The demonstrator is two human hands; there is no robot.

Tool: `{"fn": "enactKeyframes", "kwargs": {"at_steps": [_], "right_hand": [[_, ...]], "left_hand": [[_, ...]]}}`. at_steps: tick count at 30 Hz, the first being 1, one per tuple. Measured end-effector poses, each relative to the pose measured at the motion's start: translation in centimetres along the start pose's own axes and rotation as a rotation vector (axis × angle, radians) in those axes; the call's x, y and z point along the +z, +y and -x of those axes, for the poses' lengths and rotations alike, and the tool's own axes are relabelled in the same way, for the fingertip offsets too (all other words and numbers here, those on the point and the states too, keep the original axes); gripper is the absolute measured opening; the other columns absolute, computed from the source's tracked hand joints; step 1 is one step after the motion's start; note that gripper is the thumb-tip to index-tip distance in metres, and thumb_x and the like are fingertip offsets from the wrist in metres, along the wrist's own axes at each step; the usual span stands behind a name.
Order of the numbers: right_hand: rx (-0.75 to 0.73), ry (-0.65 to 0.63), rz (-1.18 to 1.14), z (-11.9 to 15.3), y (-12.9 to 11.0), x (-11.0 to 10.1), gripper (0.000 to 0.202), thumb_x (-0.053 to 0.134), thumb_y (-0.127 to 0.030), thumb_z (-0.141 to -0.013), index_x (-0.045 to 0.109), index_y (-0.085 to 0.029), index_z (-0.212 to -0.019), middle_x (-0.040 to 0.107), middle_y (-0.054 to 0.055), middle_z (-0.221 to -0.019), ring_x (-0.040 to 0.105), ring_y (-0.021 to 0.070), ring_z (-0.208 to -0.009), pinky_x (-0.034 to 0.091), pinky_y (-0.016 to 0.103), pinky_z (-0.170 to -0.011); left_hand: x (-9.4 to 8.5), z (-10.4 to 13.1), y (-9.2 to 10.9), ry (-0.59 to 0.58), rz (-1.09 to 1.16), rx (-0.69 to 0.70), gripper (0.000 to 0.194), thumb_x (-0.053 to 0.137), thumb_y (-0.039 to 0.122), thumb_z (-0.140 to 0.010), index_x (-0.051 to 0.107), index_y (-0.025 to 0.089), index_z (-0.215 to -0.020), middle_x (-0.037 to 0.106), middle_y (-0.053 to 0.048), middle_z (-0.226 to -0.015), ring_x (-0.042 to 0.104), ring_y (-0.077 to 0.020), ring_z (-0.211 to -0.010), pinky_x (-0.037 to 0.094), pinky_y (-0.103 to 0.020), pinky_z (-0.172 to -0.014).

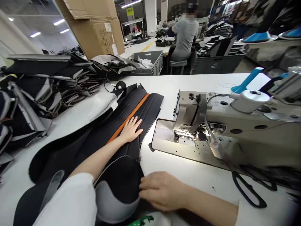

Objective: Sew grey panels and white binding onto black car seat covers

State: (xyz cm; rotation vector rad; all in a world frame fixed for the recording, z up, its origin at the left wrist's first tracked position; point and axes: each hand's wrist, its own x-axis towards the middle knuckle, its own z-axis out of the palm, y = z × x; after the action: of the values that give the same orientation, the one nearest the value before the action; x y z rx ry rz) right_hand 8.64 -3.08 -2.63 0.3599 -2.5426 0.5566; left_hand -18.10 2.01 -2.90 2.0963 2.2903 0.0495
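A large black fabric piece [150, 110] with an orange strip [138, 108] down its length lies across the table, left of the sewing machine. My left hand [131, 130] presses flat on it, fingers spread beside the strip. Close to the table's front edge, my right hand [162, 191] has its fingers curled at the near edge of the fabric, pinching it; the fingertips are partly hidden and slightly blurred. A curved part of the fabric with a grey underside [110, 205] folds up between my arms.
The sewing machine [223, 122] stands at right, its needle area lit. Black-handled scissors [251, 191] lie before it; a blue cone [249, 80] stands behind. Stacked dark panels [63, 78] fill the left. Beyond are a grey crate [157, 62], cardboard boxes [101, 34] and a seated person [185, 37].
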Motion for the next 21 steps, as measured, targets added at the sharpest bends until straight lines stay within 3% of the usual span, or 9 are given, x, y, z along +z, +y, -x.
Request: {"fn": "enactKeyframes", "kwargs": {"at_steps": [3, 5, 8, 11, 14, 16, 19, 21], "right_hand": [[0.440, 0.073, 0.195, 0.9, 4.4, -2.0, 0.033, 0.032, -0.018, -0.094, 0.056, -0.017, -0.116, 0.060, 0.010, -0.115, 0.053, 0.0170, -0.109, 0.044, 0.030, -0.092], [0.675, -0.002, 0.388, 0.6, 7.6, -2.3, 0.034, 0.035, -0.019, -0.095, 0.055, -0.014, -0.122, 0.055, 0.015, -0.123, 0.047, 0.0236, -0.117, 0.039, 0.040, -0.098], [0.759, -0.142, 0.547, -0.8, 11.3, -1.7, 0.035, 0.042, -0.023, -0.093, 0.056, -0.011, -0.122, 0.048, 0.020, -0.131, 0.036, 0.0326, -0.126, 0.027, 0.053, -0.105], [0.764, -0.182, 0.506, -3.2, 13.7, -0.3, 0.035, 0.049, -0.020, -0.086, 0.061, -0.009, -0.116, 0.049, 0.021, -0.129, 0.033, 0.0386, -0.127, 0.022, 0.058, -0.105], [0.771, 0.014, 0.169, -6.2, 14.9, 1.6, 0.040, 0.053, -0.018, -0.077, 0.062, -0.012, -0.116, 0.050, 0.018, -0.131, 0.027, 0.0419, -0.131, 0.013, 0.064, -0.106], [0.748, 0.153, -0.159, -7.9, 14.8, 2.8, 0.042, 0.053, -0.020, -0.075, 0.061, -0.016, -0.116, 0.053, 0.014, -0.128, 0.031, 0.0378, -0.130, 0.013, 0.061, -0.109], [0.750, 0.220, -0.365, -9.0, 13.9, 3.5, 0.046, 0.049, -0.024, -0.078, 0.053, -0.019, -0.123, 0.059, 0.010, -0.120, 0.050, 0.0289, -0.116, 0.034, 0.050, -0.105], [0.886, 0.282, -0.604, -8.8, 13.5, 3.2, 0.048, 0.046, -0.026, -0.082, 0.044, -0.021, -0.129, 0.061, 0.009, -0.117, 0.057, 0.0238, -0.108, 0.043, 0.045, -0.098]], "left_hand": [[1.6, 3.7, -0.3, 0.059, 0.031, -0.007, 0.060, 0.026, 0.051, -0.093, 0.024, 0.023, -0.146, 0.018, -0.008, -0.154, 0.013, -0.0238, -0.142, 0.016, -0.044, -0.115], [1.9, 7.0, -0.3, 0.075, 0.063, -0.009, 0.059, 0.025, 0.051, -0.094, 0.022, 0.024, -0.147, 0.016, -0.007, -0.155, 0.013, -0.0239, -0.142, 0.018, -0.045, -0.114], [1.2, 12.0, 0.5, 0.065, 0.094, -0.024, 0.062, 0.028, 0.053, -0.092, 0.021, 0.024, -0.147, 0.015, -0.008, -0.155, 0.016, -0.0266, -0.141, 0.020, -0.046, -0.113], [-0.6, 14.7, 2.8, -0.019, 0.062, -0.089, 0.078, 0.039, 0.068, -0.082, 0.024, 0.025, -0.146, 0.028, -0.014, -0.149, 0.031, -0.0333, -0.132, 0.029, -0.050, -0.106], [-2.8, 13.2, 5.1, -0.093, 0.024, -0.168, 0.103, 0.053, 0.076, -0.066, 0.018, 0.025, -0.148, 0.047, -0.018, -0.130, 0.048, -0.0363, -0.112, 0.041, -0.050, -0.090], [-4.0, 10.9, 5.6, -0.108, 0.032, -0.253, 0.113, 0.060, 0.070, -0.062, 0.009, 0.018, -0.149, 0.054, -0.019, -0.117, 0.055, -0.0356, -0.098, 0.046, -0.047, -0.079], [-5.2, 8.2, 4.8, -0.128, 0.175, -0.318, 0.098, 0.058, 0.040, -0.071, 0.006, 0.010, -0.148, 0.062, -0.017, -0.101, 0.061, -0.0319, -0.082, 0.048, -0.043, -0.073], [-5.8, 8.2, 3.2, -0.068, 0.452, -0.265, 0.081, 0.047, 0.023, -0.073, 0.016, 0.011, -0.148, 0.065, -0.012, -0.094, 0.063, -0.0277, -0.081, 0.048, -0.040, -0.077]]}}
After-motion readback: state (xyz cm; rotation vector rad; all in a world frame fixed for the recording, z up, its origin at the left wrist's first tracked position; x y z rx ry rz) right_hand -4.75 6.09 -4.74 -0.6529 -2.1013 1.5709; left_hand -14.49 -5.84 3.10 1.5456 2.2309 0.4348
